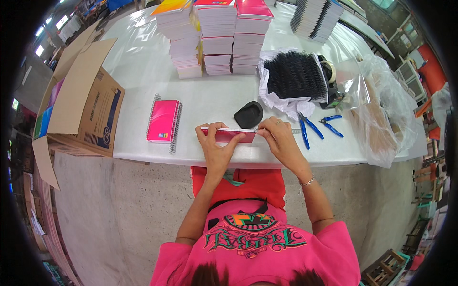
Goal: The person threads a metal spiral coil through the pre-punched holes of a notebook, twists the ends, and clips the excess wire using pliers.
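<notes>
Near the table's front edge my left hand grips a pink notebook held up on its long side, thumb on the near face and fingers behind. My right hand pinches at the notebook's right end, on a thin wire coil that sticks out to the right past my fingers. How far the coil runs through the sheets is hard to make out. Just beyond the notebook lies a black rounded pad. Left of my hands rests a small stack of pink spiral notebooks with dark coils along both sides.
Two blue-handled cutters lie to the right. Behind them are black wire coils on white paper, a tape dispenser and a clear plastic bag. Tall notebook stacks stand behind; an open cardboard box is left.
</notes>
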Demonstrator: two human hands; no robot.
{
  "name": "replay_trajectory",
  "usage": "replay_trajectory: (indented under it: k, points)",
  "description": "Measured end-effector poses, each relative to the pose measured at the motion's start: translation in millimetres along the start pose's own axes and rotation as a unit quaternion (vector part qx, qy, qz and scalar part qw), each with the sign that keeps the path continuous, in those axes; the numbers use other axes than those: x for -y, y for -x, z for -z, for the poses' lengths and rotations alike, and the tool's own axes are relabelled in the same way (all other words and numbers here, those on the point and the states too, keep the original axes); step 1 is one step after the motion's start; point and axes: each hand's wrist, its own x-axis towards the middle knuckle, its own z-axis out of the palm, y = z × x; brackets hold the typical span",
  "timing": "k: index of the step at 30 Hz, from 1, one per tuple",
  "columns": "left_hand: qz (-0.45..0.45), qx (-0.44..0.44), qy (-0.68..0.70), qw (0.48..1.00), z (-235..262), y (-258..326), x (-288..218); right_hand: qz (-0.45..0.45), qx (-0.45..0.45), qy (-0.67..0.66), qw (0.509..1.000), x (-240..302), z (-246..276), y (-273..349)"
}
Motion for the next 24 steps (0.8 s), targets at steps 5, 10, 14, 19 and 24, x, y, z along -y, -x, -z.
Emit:
replay_trajectory:
  k: [5,10,14,19,24]
  points:
    - [-0.007,0.001,0.004,1.000,0,1,1,0.010,-0.009,0.029,0.999,2,-3,-1]
    - [-0.019,-0.027,0.019,0.999,-2,3,2,0.018,-0.017,0.051,0.998,7,-3,-3]
    - [-0.032,-0.009,0.010,0.999,2,3,4,0.031,0.001,0.093,0.995,5,-6,-1]
    - [-0.008,0.030,0.018,0.999,9,-1,1,0.049,-0.015,0.075,0.996,10,-10,-2]
    - [-0.037,0.103,0.036,0.993,28,-17,13,-0.001,0.127,-0.068,0.990,-9,-1,-11]
